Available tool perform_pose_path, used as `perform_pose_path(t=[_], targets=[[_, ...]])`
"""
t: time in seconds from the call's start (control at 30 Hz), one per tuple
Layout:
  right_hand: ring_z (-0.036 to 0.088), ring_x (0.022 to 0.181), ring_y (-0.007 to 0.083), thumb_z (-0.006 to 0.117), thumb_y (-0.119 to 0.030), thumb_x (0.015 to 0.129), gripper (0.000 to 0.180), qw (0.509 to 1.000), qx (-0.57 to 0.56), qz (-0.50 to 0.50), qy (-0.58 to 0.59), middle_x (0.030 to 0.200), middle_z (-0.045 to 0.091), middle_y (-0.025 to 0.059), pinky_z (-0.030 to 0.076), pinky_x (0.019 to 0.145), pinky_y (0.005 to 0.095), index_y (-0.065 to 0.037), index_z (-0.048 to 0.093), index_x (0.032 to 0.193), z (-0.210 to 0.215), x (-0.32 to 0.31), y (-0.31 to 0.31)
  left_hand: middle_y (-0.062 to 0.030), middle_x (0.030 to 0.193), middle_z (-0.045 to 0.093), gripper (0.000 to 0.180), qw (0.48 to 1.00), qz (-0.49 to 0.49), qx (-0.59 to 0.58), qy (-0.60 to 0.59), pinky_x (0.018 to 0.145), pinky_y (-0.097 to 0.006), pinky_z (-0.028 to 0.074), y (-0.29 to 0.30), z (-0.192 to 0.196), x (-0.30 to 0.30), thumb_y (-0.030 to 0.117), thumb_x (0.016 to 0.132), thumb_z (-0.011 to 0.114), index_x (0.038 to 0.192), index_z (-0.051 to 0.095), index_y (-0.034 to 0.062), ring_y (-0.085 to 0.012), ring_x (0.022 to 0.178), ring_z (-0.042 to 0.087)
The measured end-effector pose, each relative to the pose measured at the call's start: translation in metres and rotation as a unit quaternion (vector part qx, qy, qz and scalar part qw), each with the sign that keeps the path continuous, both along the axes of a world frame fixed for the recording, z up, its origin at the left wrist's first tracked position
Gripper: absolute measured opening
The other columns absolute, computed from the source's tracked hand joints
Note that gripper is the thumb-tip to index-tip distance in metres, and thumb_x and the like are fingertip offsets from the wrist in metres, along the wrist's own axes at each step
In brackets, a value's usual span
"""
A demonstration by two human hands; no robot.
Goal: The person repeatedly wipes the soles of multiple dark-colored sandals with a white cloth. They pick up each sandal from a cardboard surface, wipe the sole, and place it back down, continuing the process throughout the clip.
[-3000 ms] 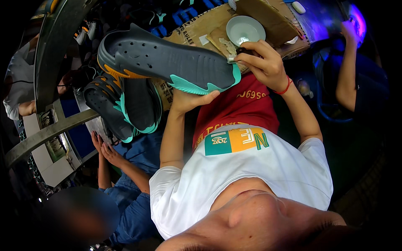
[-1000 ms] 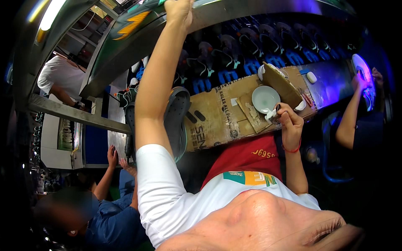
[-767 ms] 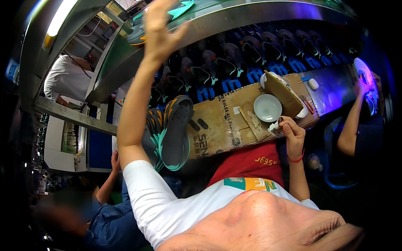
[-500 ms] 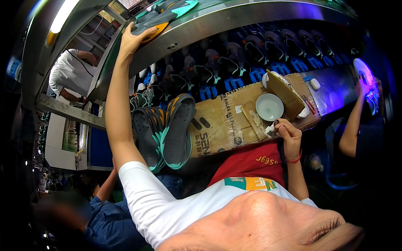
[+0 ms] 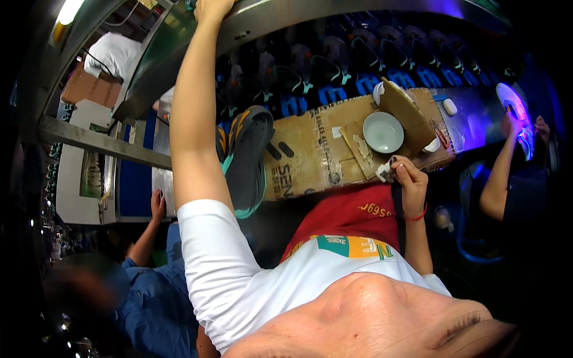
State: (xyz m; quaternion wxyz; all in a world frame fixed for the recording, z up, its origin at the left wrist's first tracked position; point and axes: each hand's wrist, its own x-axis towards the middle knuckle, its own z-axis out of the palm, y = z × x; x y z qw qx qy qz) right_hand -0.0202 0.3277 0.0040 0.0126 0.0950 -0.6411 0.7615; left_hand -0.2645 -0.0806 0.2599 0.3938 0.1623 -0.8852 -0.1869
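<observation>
Left hand (image 5: 212, 7) shifts right along overhead shelf (image 5: 179, 48), top centre; grip unclear, cropped. Right hand (image 5: 407, 174) stays centre right, pinching small white piece (image 5: 384, 173) beside bowl (image 5: 383, 132) on cardboard surface (image 5: 310, 155).

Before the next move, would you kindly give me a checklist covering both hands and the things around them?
1. Left hand is raised to the metal shelf; whatever it grips is cut off by the picture's edge: cannot tell.
2. Right hand has its fingers closed on a small white-tipped tool at the cardboard's near edge: ok.
3. White bowl sits upright on the cardboard sheet: ok.
4. Dark shoe soles with teal edges lie left of the cardboard, and neither hand holds them: ok.
5. Co-worker's hand is at lower left, apart from the soles: ok.
</observation>
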Motion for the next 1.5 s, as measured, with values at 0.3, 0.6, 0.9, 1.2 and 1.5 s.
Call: perform_pose_path(t=[0.3, 0.6, 0.9, 1.2, 1.5], targets=[[0.056, 0.087, 0.0090, 0.059, -0.005, 0.090, 0.013, 0.999, 0.017, 0.026, -0.017, 0.106, 0.064, 0.0062, 0.042, 0.075, 0.0204, 0.005, 0.068, 0.092, -0.005, -0.001, -0.012, -0.0246, 0.138, 0.032, 0.093, 0.941, -0.158, -0.278, 0.112, 0.109, -0.048, 0.019, 0.057, -0.075, 0.191, 0.044, 0.072, 0.076, 0.139, 0.031, -0.0012, -0.0395, 0.131, 0.026], [0.056, 0.087, 0.0100, 0.060, -0.003, 0.089, 0.011, 0.996, 0.045, 0.083, -0.002, 0.103, 0.064, 0.0067, 0.043, 0.075, 0.0202, 0.005, 0.067, 0.090, 0.001, -0.006, -0.032, -0.0226, 0.142, 0.023, 0.079, 0.995, 0.020, 0.089, 0.032, 0.109, -0.044, 0.022, 0.046, -0.257, 0.364, 0.018, 0.082, 0.071, 0.142, 0.025, -0.0032, -0.0372, 0.134, 0.023], [0.058, 0.093, 0.0132, 0.061, -0.001, 0.087, 0.010, 0.992, 0.064, 0.107, 0.003, 0.102, 0.064, 0.0091, 0.044, 0.080, 0.0225, 0.005, 0.068, 0.090, -0.011, -0.005, -0.045, -0.0126, 0.136, 0.044, 0.059, 0.742, 0.028, 0.649, 0.166, 0.103, -0.033, 0.034, 0.054, -0.304, 0.400, 0.023, 0.092, 0.062, 0.138, 0.035, -0.0020, -0.0216, 0.123, 0.044], [0.058, 0.092, 0.0126, 0.062, -0.003, 0.087, 0.010, 0.991, 0.077, 0.114, -0.002, 0.103, 0.064, 0.0095, 0.045, 0.078, 0.0220, 0.004, 0.069, 0.091, -0.014, -0.003, -0.046, -0.0182, 0.137, 0.041, 0.083, 0.883, -0.021, 0.469, -0.024, 0.104, -0.033, 0.033, 0.046, -0.294, 0.374, 0.010, 0.078, 0.076, 0.143, 0.026, -0.0024, -0.0258, 0.126, 0.041], [0.058, 0.092, 0.0120, 0.063, -0.004, 0.087, 0.011, 0.990, 0.075, 0.117, -0.033, 0.102, 0.064, 0.0088, 0.045, 0.078, 0.0220, 0.004, 0.069, 0.093, -0.017, -0.004, -0.050, -0.0148, 0.125, 0.051, 0.073, 0.828, -0.107, 0.550, -0.026, 0.097, -0.032, 0.042, 0.040, -0.299, 0.357, 0.008, 0.077, 0.076, 0.137, 0.035, -0.0036, -0.0216, 0.111, 0.053]])
